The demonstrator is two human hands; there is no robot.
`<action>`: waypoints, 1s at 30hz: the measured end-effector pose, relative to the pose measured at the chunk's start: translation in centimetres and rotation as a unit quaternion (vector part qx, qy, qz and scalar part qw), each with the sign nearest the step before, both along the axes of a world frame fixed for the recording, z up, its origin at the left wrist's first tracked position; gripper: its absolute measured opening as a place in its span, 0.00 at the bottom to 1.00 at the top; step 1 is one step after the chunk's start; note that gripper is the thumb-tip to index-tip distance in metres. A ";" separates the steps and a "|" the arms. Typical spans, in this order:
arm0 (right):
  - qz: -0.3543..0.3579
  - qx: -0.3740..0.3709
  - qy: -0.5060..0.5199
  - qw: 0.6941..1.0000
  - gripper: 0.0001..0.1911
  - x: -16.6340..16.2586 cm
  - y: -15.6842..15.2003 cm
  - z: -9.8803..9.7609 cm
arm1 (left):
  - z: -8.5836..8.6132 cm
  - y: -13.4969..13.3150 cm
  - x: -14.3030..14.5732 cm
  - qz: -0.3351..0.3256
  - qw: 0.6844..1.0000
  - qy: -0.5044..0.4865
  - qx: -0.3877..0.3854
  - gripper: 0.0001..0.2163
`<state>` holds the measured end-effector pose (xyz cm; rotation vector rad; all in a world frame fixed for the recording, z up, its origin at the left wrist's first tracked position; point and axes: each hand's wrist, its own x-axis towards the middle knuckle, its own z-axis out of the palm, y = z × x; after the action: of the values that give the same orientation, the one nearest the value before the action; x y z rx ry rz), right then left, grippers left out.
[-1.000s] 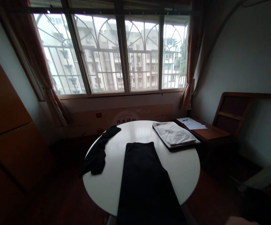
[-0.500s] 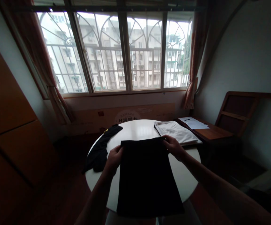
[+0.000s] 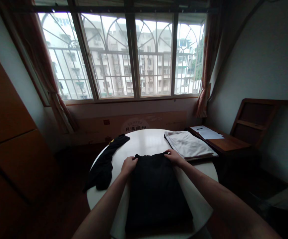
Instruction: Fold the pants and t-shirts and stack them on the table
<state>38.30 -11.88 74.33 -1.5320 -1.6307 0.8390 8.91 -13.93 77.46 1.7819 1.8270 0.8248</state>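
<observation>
Head view of two bare hands at the far edge of a folded black fabric garment (image 3: 156, 192), which lies flat on a round white table (image 3: 146, 142) and runs from the fingertips back toward the person between the two forearms, its near end reaching the table's near rim. The left hand (image 3: 128, 165) is closed with its fingers curled over the far left corner of the cloth; the right hand (image 3: 174, 157) is closed on the far right corner, thumb and fingers pinching the edge. The far edge between the two hands sags slightly. To the left of the left hand, near but not touching it, a crumpled black cloth with a small yellow tag (image 3: 104, 162) trails over the table's left rim. Just beyond and to the right of the right hand lies a folded white cloth stack (image 3: 188, 146); whether the hand touches it cannot be told. Further right of that hand stands a brown wooden side desk (image 3: 228, 142) bearing white paper sheets (image 3: 208, 134), and past it a brown wooden frame (image 3: 253, 119) leans against the wall. Well beyond both hands, a printed brown cardboard panel (image 3: 134, 124) sits below a wide barred window (image 3: 134, 56).
</observation>
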 end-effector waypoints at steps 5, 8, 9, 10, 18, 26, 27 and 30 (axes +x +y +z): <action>0.004 0.047 -0.088 0.995 0.24 0.0 0.0 0.3 | 0.4 -0.1 0.2 0.027 0.993 0.118 -0.006 0.12; 0.001 0.099 -0.138 0.985 0.31 -0.8 -1.7 1.2 | 1.2 -1.7 0.9 0.037 0.985 0.167 0.032 0.20; 0.009 0.121 -0.164 0.979 0.32 -1.2 -2.5 1.5 | 1.4 -2.5 1.3 0.029 0.980 0.193 0.050 0.23; 0.025 0.142 -0.191 0.971 0.33 -1.7 -3.5 1.8 | 1.5 -3.6 1.8 0.012 0.973 0.220 0.067 0.24; 0.181 0.061 -0.311 0.931 0.38 -5.9 -9.7 -0.1 | -1.8 -12.5 5.3 -0.167 0.930 0.325 -0.029 0.30; 0.177 0.046 -0.345 0.921 0.38 -6.0 -10.3 -0.4 | -1.7 -15.7 3.7 -0.197 0.920 0.338 -0.033 0.34; 0.177 0.046 -0.344 0.921 0.38 -6.0 -10.4 -0.3 | -1.7 -16.1 3.5 -0.202 0.919 0.336 -0.035 0.34; 0.176 0.047 -0.341 0.922 0.37 -6.0 -10.7 -0.2 | -1.6 -17.5 2.7 -0.209 0.921 0.327 -0.039 0.35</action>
<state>32.32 -22.54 74.12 -1.5802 -2.4674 0.3953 11.63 -31.46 75.86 2.4625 1.6786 -0.0275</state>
